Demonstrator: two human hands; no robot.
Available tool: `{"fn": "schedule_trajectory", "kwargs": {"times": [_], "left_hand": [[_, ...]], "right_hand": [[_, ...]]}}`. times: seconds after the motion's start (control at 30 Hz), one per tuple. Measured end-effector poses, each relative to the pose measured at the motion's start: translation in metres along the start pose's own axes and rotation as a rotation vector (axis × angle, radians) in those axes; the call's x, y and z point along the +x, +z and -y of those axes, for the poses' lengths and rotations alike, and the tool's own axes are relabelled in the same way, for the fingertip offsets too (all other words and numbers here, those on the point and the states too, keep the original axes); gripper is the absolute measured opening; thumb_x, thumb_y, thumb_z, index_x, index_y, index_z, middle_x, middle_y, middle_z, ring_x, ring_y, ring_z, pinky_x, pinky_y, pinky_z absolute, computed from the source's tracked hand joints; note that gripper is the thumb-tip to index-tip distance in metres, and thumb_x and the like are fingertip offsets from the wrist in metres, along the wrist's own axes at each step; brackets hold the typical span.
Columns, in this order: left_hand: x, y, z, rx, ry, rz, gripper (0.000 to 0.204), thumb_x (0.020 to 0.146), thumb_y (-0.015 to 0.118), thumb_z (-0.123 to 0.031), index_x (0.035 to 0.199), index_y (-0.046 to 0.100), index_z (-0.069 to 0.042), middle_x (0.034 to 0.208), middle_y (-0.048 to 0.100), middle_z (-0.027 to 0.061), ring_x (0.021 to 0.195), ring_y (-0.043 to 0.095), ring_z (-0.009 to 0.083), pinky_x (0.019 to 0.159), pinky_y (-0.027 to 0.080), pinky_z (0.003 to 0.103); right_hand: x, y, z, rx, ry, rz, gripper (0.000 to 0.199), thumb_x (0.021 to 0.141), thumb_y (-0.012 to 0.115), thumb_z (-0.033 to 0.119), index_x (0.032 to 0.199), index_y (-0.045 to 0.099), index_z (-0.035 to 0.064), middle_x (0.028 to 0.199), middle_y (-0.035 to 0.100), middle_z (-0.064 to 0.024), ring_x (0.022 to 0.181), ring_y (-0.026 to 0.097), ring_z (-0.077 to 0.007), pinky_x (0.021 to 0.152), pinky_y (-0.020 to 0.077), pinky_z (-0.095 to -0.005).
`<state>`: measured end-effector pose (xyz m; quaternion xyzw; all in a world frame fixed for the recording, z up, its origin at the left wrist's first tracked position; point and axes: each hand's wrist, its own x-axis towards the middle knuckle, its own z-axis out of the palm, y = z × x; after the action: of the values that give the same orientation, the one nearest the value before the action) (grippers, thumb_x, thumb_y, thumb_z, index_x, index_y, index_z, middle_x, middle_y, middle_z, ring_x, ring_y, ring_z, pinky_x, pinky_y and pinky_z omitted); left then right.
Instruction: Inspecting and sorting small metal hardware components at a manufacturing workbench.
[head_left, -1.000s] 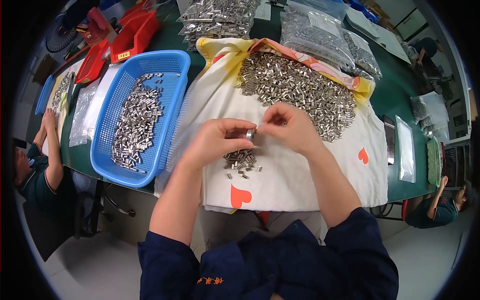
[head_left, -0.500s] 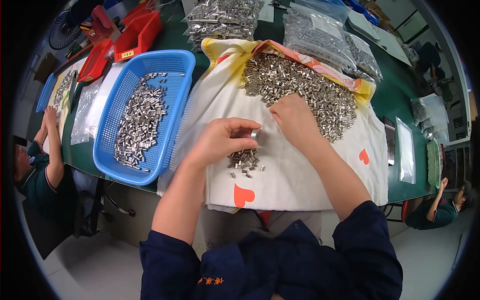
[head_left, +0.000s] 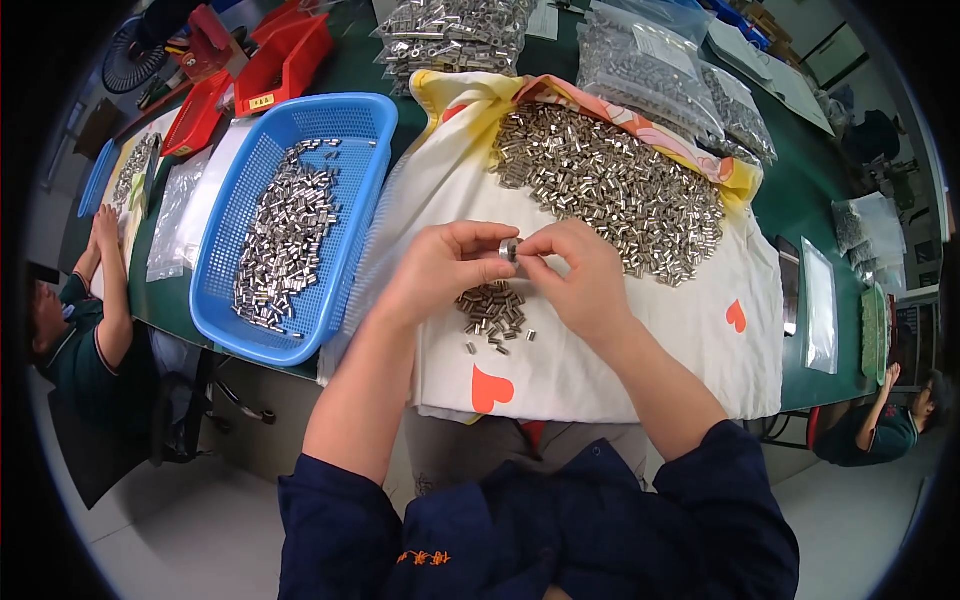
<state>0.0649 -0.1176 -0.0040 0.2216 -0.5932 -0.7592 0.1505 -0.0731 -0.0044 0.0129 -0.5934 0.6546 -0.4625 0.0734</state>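
Note:
Between thumb and fingers, my left hand (head_left: 440, 270) pinches a short round metal ring (head_left: 507, 249). My right hand (head_left: 580, 270) meets it from the other side, its fingertips pinched on a small metal cylinder (head_left: 519, 252) against the ring's face; the fingers cover most of that piece. Under the hands lies a small heap of little metal cylinders (head_left: 492, 312) on the white cloth (head_left: 620, 380) with red hearts. A far larger pile of the same cylinders (head_left: 610, 190) spreads beyond my right hand, by the cloth's folded yellow and pink edge.
Left of the cloth stands a blue perforated basket (head_left: 209, 290) partly filled with cylinders. Red bins (head_left: 285, 65) and clear bags of metal parts (head_left: 455, 40) sit farther back, more bags (head_left: 640, 75) at the back right. Co-workers (head_left: 85, 320) sit at both sides.
My right hand has come from the edge of the large pile toward my left hand, and its fingertips are now at the ring. The left hand keeps its hold, nearly in place.

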Motion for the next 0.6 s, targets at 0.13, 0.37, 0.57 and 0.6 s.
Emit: {"fn": "schedule_trajectory", "kwargs": {"times": [0.13, 0.37, 0.57, 0.6], "left_hand": [[-0.002, 0.001, 0.000, -0.015, 0.031, -0.033, 0.035, 0.075, 0.060, 0.006, 0.109, 0.054, 0.005, 0.095, 0.062, 0.0107, 0.083, 0.061, 0.0143, 0.075, 0.049, 0.024], [-0.003, 0.000, -0.001, -0.042, 0.039, -0.040, 0.035, 0.075, 0.061, 0.005, 0.109, 0.054, 0.005, 0.094, 0.062, 0.0110, 0.083, 0.060, 0.0140, 0.074, 0.049, 0.023], [-0.002, 0.002, -0.001, 0.038, -0.015, 0.019, 0.034, 0.073, 0.067, -0.001, 0.105, 0.058, 0.003, 0.090, 0.063, 0.0069, 0.081, 0.060, 0.0099, 0.073, 0.048, 0.021], [-0.003, 0.001, -0.002, 0.086, 0.004, 0.003, 0.034, 0.072, 0.068, -0.002, 0.105, 0.058, 0.002, 0.090, 0.063, 0.0059, 0.081, 0.059, 0.0092, 0.073, 0.048, 0.021]], "right_hand": [[-0.001, 0.007, 0.002, -0.051, -0.117, -0.074, 0.006, 0.067, 0.061, 0.003, 0.071, 0.057, 0.0046, 0.071, 0.057, -0.0070, 0.071, 0.054, -0.0260, 0.063, 0.0438, -0.0343], [-0.002, 0.008, 0.004, -0.022, -0.040, -0.055, 0.006, 0.069, 0.061, 0.004, 0.074, 0.059, 0.0033, 0.074, 0.059, -0.0067, 0.072, 0.056, -0.0236, 0.065, 0.0447, -0.0325], [0.005, -0.007, -0.001, 0.306, 0.390, 0.195, 0.012, 0.071, 0.064, 0.010, 0.079, 0.060, 0.0013, 0.074, 0.061, -0.0060, 0.068, 0.058, -0.0133, 0.063, 0.0456, -0.0264], [0.005, -0.006, -0.002, 0.266, 0.373, 0.192, 0.013, 0.071, 0.065, 0.011, 0.079, 0.061, 0.0023, 0.074, 0.060, -0.0062, 0.068, 0.058, -0.0137, 0.063, 0.0456, -0.0264]]}}
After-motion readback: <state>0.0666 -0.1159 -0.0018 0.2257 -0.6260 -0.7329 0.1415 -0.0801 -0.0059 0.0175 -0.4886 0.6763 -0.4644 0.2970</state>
